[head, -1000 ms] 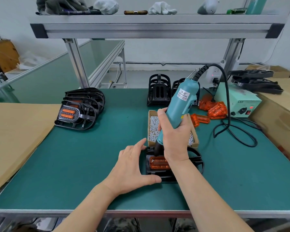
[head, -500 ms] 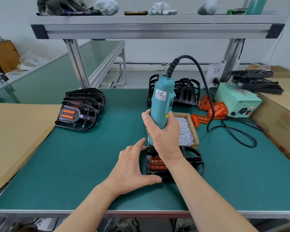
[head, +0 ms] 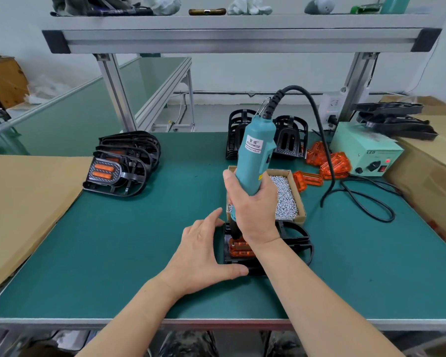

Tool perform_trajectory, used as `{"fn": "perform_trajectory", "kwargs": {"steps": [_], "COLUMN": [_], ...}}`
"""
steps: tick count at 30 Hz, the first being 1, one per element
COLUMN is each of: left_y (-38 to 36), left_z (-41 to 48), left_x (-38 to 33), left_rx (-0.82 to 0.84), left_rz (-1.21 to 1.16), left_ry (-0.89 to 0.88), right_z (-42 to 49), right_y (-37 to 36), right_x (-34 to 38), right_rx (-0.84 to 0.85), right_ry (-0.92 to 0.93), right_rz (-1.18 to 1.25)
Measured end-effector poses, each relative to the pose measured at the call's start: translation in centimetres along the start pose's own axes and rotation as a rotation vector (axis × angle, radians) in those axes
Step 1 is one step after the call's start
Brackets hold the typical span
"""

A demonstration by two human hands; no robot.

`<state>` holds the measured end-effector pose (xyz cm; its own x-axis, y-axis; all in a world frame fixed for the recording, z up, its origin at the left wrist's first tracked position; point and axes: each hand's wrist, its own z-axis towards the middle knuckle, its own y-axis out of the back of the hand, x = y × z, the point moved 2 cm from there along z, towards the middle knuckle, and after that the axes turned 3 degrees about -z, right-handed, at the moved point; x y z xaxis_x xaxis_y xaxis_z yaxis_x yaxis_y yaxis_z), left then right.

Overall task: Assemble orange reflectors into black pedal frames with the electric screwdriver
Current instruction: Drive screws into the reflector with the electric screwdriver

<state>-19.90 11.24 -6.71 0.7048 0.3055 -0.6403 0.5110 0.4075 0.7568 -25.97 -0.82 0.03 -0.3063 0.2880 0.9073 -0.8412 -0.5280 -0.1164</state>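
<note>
A black pedal frame (head: 298, 237) lies on the green mat near the front, with an orange reflector (head: 240, 249) set in it. My right hand (head: 255, 207) grips the teal electric screwdriver (head: 254, 157), which stands nearly upright with its tip down on the reflector's far-left end. My left hand (head: 204, 253) rests flat on the mat against the frame's left side, thumb along its front edge. Much of the frame is hidden by my right wrist.
A cardboard box of silver screws (head: 285, 195) sits just behind the frame. Loose orange reflectors (head: 327, 163) lie by the pale green power unit (head: 366, 153); its black cable (head: 358, 202) loops on the mat. Finished pedals (head: 121, 166) stack at left, empty frames (head: 290, 137) at back.
The screwdriver has swung from a rightward tilt to nearly upright, and its tip has moved left onto the reflector's end. My left hand has stayed put.
</note>
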Motion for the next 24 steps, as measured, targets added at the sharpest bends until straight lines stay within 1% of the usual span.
{"fn": "perform_trajectory", "kwargs": {"steps": [6,13,15,20,24], "left_y": [-0.3,-0.2,-0.3,-0.3,-0.2], "left_z": [-0.2,-0.2,-0.2,-0.1,-0.3], "left_x": [0.0,0.2,0.2,-0.1,0.0], "left_rx": [0.001,0.012,0.01,0.009,0.006], "left_rz": [-0.001,0.001,0.003,0.013,0.018], "left_ry": [-0.01,-0.008,-0.01,-0.032,-0.043], "right_z": [0.0,0.5,0.6,0.9,1.0], "right_y": [1.1,1.6,1.7,1.8,1.6], "right_x": [0.0,0.5,0.5,0.8,0.9], "right_rx": [-0.062,-0.033,-0.003,0.163,0.194], "right_ry": [-0.065,-0.071,-0.062,-0.013,-0.016], "right_rz": [0.095,0.164,0.165,0.172,0.184]}}
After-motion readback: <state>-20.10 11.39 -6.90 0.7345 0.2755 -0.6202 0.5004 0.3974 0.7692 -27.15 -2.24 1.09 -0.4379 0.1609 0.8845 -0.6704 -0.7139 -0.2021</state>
